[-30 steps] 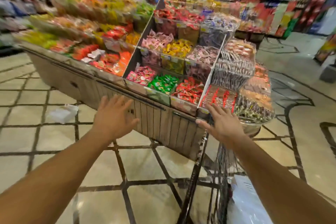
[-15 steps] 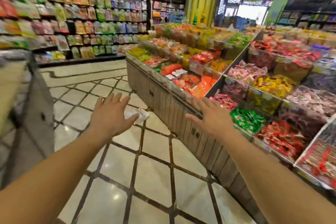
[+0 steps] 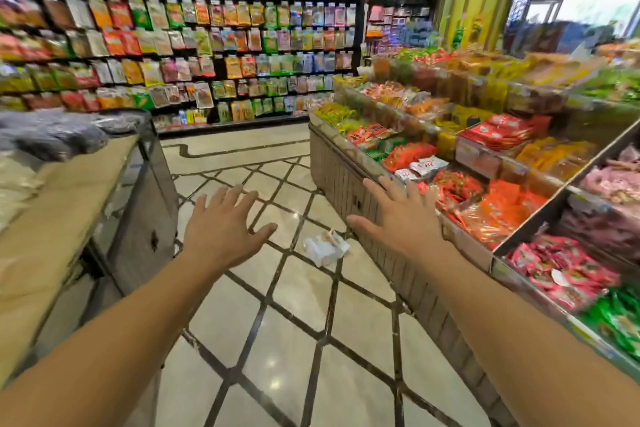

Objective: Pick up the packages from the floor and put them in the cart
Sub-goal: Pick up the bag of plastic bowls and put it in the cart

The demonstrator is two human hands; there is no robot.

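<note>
Both arms are extended forward at about waist height. The left hand (image 3: 221,229) is open, palm down, fingers spread, holding nothing. The right hand (image 3: 398,218) is likewise open and empty, fingers splayed, in front of the outer edge of the snack display bin (image 3: 332,177) on the right; whether it touches that edge cannot be told.

One package (image 3: 325,246), white with a little orange print, lies on the tiled floor (image 3: 298,340) between the two hands in the view, just beside the base of the display bin. It is well below both hands and apart from them. No cart shows in this view. A paper-covered desk (image 3: 69,191) stands on the left with dark bagged goods on its far end.

Assessed step: approach to the package, pickup not yet begun.

Risks noted:
- The package lies close against the bin's slatted base; a reach from the right could knock knuckles on the panel or push the package under the edge.
- The wrapper looks thin and crumpled; a flat-handed scoop on glossy tile may slide it rather than lift it.
- The view is blurred, so footing and hand placement may be misjudged.
- The right arm passes near the loose packets in the bin and could dislodge more onto the floor.
</note>
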